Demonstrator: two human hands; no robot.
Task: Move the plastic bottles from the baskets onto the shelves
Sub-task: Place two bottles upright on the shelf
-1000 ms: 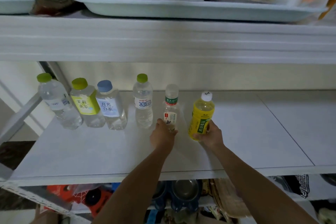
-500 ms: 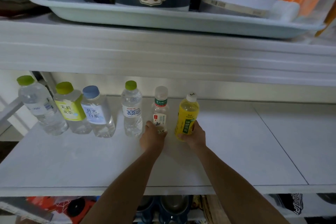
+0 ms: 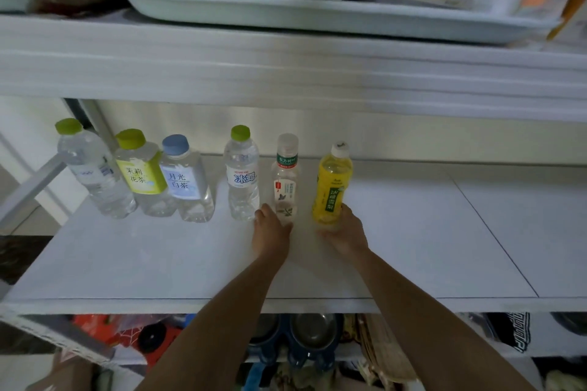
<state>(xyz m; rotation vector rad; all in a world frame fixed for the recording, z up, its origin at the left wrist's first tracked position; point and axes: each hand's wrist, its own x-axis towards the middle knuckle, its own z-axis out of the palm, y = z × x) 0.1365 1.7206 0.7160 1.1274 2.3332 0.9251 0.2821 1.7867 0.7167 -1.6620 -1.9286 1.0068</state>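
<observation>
Several plastic bottles stand in a row on the white middle shelf [image 3: 413, 232]. My left hand [image 3: 270, 228] grips the base of a clear bottle with a green neck band [image 3: 286, 174]. My right hand [image 3: 344, 228] grips the base of a yellow bottle with a white cap [image 3: 332, 187]. Both bottles stand upright on the shelf. Left of them stand a clear bottle with a green cap and blue label [image 3: 242, 174], a blue-capped bottle [image 3: 184, 181], a yellow-labelled bottle [image 3: 139, 174] and another clear green-capped bottle [image 3: 92, 171].
The upper shelf carries a pale tray [image 3: 286, 16] with a dark tub and a white container. Under the middle shelf lie metal bowls [image 3: 314, 330] and red items. A grey diagonal brace [image 3: 28, 187] runs at the left. The shelf's right half is bare white board.
The view has shifted a little; both hands stay at the bases of the same two bottles, which stand in the same places in the row.
</observation>
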